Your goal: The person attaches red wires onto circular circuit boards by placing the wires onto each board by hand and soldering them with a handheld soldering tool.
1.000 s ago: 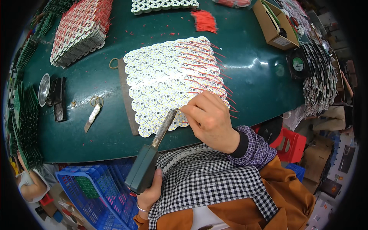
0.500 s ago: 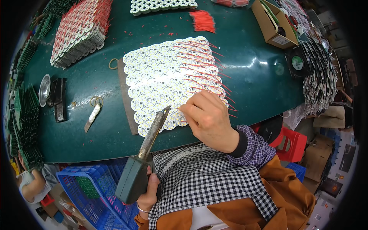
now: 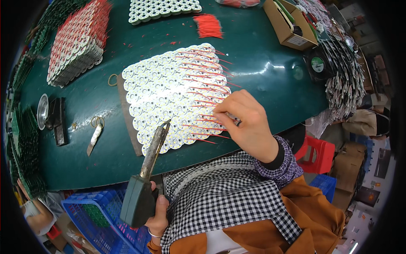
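Observation:
My left hand (image 3: 160, 213) is wrapped round the dark green handle of a soldering gun (image 3: 137, 199). The bare metal tip points up and away over the lower part of a panel of round white LED boards (image 3: 156, 97). Thin red wires (image 3: 198, 88) lie in rows across the panel's right side, their ends sticking out past its edge. My right hand (image 3: 249, 122) is over the lower right of the panel, thumb and forefinger pinched on a red wire, partly hidden by the fingers. A gap separates the gun's tip from those fingertips.
A bundle of cut red wires (image 3: 208, 26) lies beyond the panel, near another LED panel stack (image 3: 163, 9). A tall stack of wired boards (image 3: 78, 42) stands far left. A small knife (image 3: 95, 137) and metal stand (image 3: 58, 122) lie left; a cardboard box (image 3: 292, 25) sits far right.
My right hand has moved right across the panel, away from the soldering gun's tip. The gun stays over about the same part of the panel. The whole view has shifted slightly.

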`<move>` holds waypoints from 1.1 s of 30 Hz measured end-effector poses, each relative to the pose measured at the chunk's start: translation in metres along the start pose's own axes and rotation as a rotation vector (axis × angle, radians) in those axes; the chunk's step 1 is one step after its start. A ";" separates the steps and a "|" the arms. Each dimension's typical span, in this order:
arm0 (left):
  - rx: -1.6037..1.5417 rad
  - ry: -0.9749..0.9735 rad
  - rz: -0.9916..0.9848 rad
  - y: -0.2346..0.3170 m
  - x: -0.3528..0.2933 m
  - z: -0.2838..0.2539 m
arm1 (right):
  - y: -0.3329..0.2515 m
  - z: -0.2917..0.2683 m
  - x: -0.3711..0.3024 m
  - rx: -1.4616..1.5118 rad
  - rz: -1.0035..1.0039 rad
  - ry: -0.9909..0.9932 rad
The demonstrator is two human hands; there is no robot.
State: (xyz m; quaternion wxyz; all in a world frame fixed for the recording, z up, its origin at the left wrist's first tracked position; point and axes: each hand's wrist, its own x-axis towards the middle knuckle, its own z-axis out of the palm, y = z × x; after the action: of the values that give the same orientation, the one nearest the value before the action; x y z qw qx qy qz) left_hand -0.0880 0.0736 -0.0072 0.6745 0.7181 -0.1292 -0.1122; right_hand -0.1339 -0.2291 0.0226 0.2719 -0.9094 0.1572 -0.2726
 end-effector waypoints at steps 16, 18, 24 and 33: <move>0.026 -0.007 -0.202 0.020 0.006 0.009 | -0.008 0.012 0.000 -0.253 -0.073 -0.288; 0.006 0.015 -0.202 0.020 0.006 0.010 | -0.008 0.013 0.000 -0.282 -0.089 -0.324; 0.017 -0.045 -0.096 0.003 0.008 0.002 | -0.015 0.013 -0.001 -0.444 -0.164 -0.321; -0.092 -0.041 -0.132 0.016 0.015 0.001 | -0.010 -0.041 0.010 -0.414 -0.154 -0.328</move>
State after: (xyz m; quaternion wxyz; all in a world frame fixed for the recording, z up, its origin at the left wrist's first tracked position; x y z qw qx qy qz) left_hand -0.0752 0.0664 0.0088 0.6951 0.6910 -0.0900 -0.1769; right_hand -0.1486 -0.2423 0.0617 0.0803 -0.9869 0.0937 -0.1038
